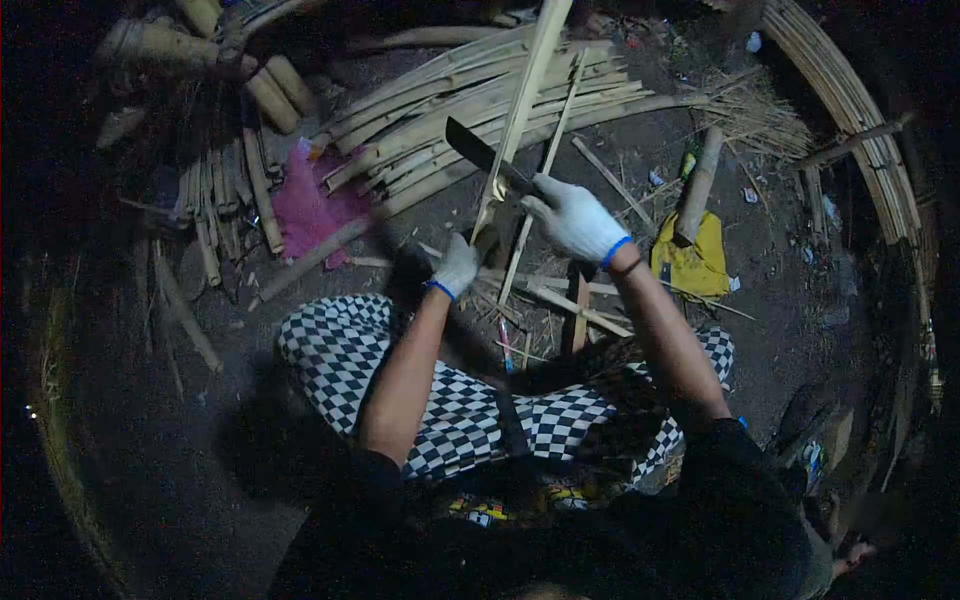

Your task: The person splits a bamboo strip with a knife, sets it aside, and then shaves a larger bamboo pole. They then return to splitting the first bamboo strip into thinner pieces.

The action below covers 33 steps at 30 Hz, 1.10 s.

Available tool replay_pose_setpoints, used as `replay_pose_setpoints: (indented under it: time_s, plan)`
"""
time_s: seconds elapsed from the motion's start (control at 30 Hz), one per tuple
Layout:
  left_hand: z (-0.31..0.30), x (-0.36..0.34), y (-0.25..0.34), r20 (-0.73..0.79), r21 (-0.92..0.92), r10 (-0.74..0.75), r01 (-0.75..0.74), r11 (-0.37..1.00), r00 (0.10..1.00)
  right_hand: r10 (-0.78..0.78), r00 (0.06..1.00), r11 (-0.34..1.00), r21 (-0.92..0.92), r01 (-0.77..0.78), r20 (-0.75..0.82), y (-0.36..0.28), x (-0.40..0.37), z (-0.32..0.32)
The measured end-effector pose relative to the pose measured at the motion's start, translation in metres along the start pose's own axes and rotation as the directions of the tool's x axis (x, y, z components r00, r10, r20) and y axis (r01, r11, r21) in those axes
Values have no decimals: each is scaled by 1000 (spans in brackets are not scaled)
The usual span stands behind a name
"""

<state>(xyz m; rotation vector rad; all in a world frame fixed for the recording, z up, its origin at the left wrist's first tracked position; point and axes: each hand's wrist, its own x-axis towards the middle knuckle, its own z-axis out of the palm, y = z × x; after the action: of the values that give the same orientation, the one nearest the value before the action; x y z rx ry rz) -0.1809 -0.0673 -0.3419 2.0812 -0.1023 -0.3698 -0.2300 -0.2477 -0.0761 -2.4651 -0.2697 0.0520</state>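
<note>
A long pale bamboo strip (524,100) rises from my left hand (457,267), which wears a white glove with a blue cuff and is closed around the strip's lower end. My right hand (577,219), gloved the same way, is wrapped round the handle of a dark-bladed knife (470,145). The blade points up and to the left and crosses the strip above my left hand. Where the blade meets the strip, the exact contact is too small to tell.
Split bamboo (430,110) lies in a pile ahead. A pink cloth (310,205) is at the left, and a yellow bag (705,262) lies under a bamboo piece (702,180) at the right. Long bundled strips (850,110) curve along the far right. Short sticks litter the ground.
</note>
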Motion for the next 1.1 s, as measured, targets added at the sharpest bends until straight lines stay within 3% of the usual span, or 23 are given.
replay_pose_setpoints:
  time_s: [0.03, 0.1, 0.13, 0.17, 0.23, 0.27, 0.3, 0.33, 0.37, 0.4, 0.43, 0.5, 0.57, 0.6, 0.63, 0.67, 0.73, 0.77, 0.83, 0.97, 1.03, 1.07, 1.1]
  plan:
    - [-9, -3, 9, -1, 0, 16, -16, 1000, 1000, -3, 1000, 1000, -8, 3, -14, -10, -4, -16]
    - [-23, -10, 19, -74, 500, 208, -145, 854, 975, 124, 969, 931, 312, -188, 213, -20, -18, -40]
    - [-72, -66, 133, 111, 163, 50, -68, 984, 993, 79, 988, 961, 254, -111, 132, 5, -17, -33]
    - [-59, -59, 120, 110, 161, 63, -80, 984, 992, 78, 990, 963, 248, -107, 121, 6, -19, -21]
    - [3, -24, 57, -148, 289, 451, -398, 871, 880, 100, 942, 990, 122, -63, -321, -18, -26, 16]
    - [-3, -40, 70, -244, 388, 614, -504, 772, 751, 282, 898, 955, 190, -228, -338, -53, -35, 45]
    - [17, -47, 105, -264, 42, 154, -148, 988, 952, 440, 825, 894, 258, -365, -356, -79, -33, 60]
    - [30, -27, 69, -380, 165, 448, -417, 894, 809, 419, 818, 901, 291, -321, -394, -71, -31, 66]
    - [42, -8, 28, -444, 317, 689, -619, 719, 573, 275, 840, 946, 287, -149, -468, -52, -28, 66]
    - [-6, -47, 96, -353, -345, 153, -281, 896, 923, 257, 904, 939, 308, -151, -342, -38, -21, 49]
    - [-28, -59, 109, -356, -349, 141, -271, 897, 924, 246, 949, 930, 325, -174, -196, -25, -22, 35]
    - [-73, -52, 128, 65, -59, -117, 121, 991, 991, 122, 992, 936, 338, -102, -40, -18, -28, 2]
    - [-71, -54, 128, 72, -67, -27, 32, 997, 997, 134, 989, 939, 312, -146, 57, -15, -34, -14]
    - [-49, -41, 106, -132, -58, 38, -46, 997, 991, 137, 989, 940, 307, -147, 54, -15, -35, -18]
    - [-41, -41, 105, -329, -35, 102, -120, 992, 939, 245, 955, 876, 383, -292, 168, -17, -36, -23]
    - [-37, -40, 102, -327, -37, 104, -123, 992, 939, 334, 898, 787, 440, -432, 286, -20, -36, -27]
    - [-37, -39, 103, -308, -258, 153, -237, 937, 939, 310, 908, 821, 403, -405, 280, -26, -33, -39]
    - [-44, -45, 111, -309, -257, 156, -240, 936, 938, 287, 915, 851, 364, -380, 284, -31, -32, -44]
    - [-59, -58, 124, -255, 24, 87, -83, 996, 963, 261, 929, 801, 479, -360, 262, -40, -31, -47]
    - [-76, -71, 140, -199, -63, 117, -132, 989, 973, 243, 940, 860, 394, -323, 238, -58, -24, -54]
    - [-81, -76, 148, -235, 0, 102, -105, 994, 967, 204, 966, 966, 130, -225, 161, -59, -21, -55]
    - [-81, -70, 143, -234, 0, 104, -107, 994, 967, 205, 966, 965, 130, -226, 159, -53, -21, -52]
    - [-79, -62, 135, -256, 54, 124, -114, 992, 959, 94, 994, 996, 5, -94, 64, -44, -20, -46]
